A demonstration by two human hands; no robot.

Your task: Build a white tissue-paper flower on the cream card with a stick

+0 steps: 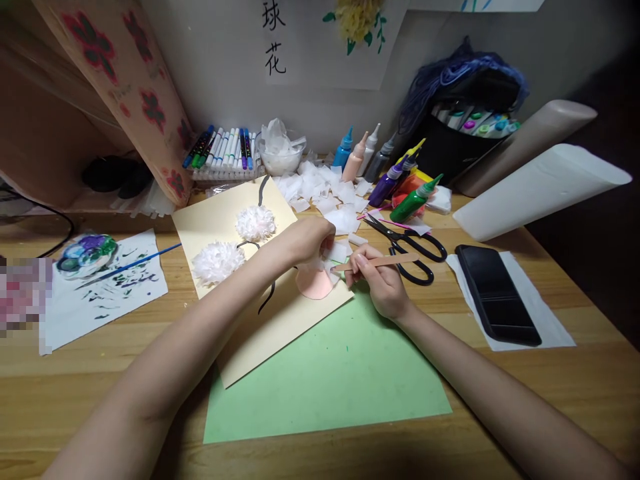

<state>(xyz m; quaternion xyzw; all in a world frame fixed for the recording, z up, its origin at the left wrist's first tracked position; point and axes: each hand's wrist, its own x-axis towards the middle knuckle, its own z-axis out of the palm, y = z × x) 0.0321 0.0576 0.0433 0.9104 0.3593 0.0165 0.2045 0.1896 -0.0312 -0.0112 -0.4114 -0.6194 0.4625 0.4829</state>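
My right hand (383,283) is closed round a flat wooden craft stick (400,261), whose left tip reaches the edge of a pink paint circle (314,283). My left hand (311,241) bends down over the top of that circle. Its fingers are pinched at a piece of white tissue paper (339,251), with the fingertips partly hidden. White tissue bits lie along the circle's upper right edge. The circle is on a cream sheet (270,347), which also bears two fluffy white tissue flowers (255,223) and dark painted stems (263,192). My left forearm crosses the sheet.
Under the cream sheet is a green sheet (330,387). Loose tissue squares (320,183), paint bottles (383,185) and a marker rack (225,150) line the back. Black scissors (407,243) and a phone (495,293) lie right; a paint palette (86,256) and brush (137,259) left.
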